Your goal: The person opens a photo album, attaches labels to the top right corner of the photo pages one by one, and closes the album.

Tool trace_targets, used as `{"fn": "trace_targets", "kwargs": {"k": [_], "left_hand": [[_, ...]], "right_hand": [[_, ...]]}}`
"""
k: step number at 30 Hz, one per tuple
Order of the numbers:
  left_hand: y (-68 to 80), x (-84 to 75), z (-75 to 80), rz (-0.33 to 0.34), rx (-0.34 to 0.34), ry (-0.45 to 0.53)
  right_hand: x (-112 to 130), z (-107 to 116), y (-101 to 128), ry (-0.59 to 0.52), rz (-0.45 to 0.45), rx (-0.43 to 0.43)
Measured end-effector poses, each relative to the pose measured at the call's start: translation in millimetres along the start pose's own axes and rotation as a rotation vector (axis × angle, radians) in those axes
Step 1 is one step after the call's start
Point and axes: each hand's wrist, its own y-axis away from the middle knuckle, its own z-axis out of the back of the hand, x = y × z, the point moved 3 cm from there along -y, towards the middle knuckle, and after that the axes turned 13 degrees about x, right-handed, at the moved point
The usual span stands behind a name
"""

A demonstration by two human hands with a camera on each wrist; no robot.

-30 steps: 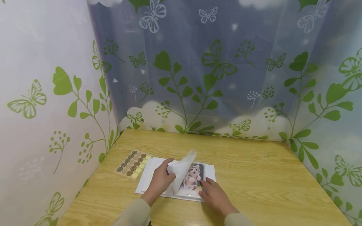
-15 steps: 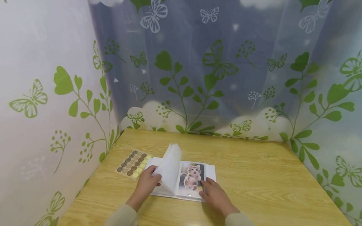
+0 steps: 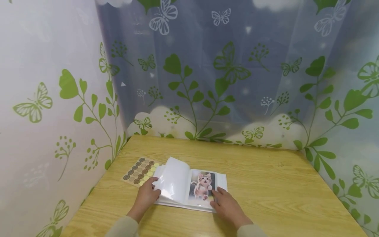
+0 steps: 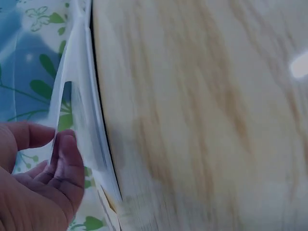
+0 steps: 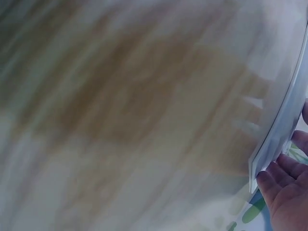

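Observation:
A white photo album lies spread on the table, with a kitten picture in its right-hand page. My left hand pinches the outer edge of glossy turned pages between thumb and fingers, holding them raised over the left side. In the left wrist view, the thin page edge runs between thumb and fingers of that hand. My right hand rests at the album's lower right edge, its fingertips touching the page. Its fingers look fairly straight against the album edge in the right wrist view.
A sheet of round stickers, brown, tan and yellow, lies left of the album, partly under its edge. The wood-grain table is enclosed by curtains printed with leaves and butterflies.
My left hand has moved left, turning the pages over from the right side to the left and lowering them. The kitten picture is now fully uncovered. My right hand has stayed in place.

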Motion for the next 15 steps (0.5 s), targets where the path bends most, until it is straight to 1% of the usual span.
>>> {"fn": "trace_targets", "kwargs": {"k": [4, 8, 10, 11, 13, 15], "left_hand": [[-1.1, 3.6, -3.2, -0.035, 0.02, -0.188], [-1.7, 2.0, -8.6, -0.03, 0.042, -0.36], [-2.3, -0.3, -12.0, -0.043, 0.047, -0.439], [-2.5, -2.2, -13.8, -0.064, 0.053, -0.468], [-2.7, -6.2, -17.7, -0.142, 0.08, -0.521], [-1.2, -10.4, -21.7, -0.222, 0.136, -0.546]], "right_hand": [[-4.7, 1.2, 2.7, 0.012, -0.01, -0.009], [-8.7, 2.8, 4.3, 0.008, -0.011, 0.001], [-10.0, 3.6, 4.8, 0.002, -0.015, 0.011], [-10.7, 3.9, 5.2, 0.002, -0.016, 0.015], [-12.0, 4.2, 6.2, 0.003, -0.018, 0.016], [-13.1, 4.9, 7.7, 0.006, -0.018, 0.016]]}}
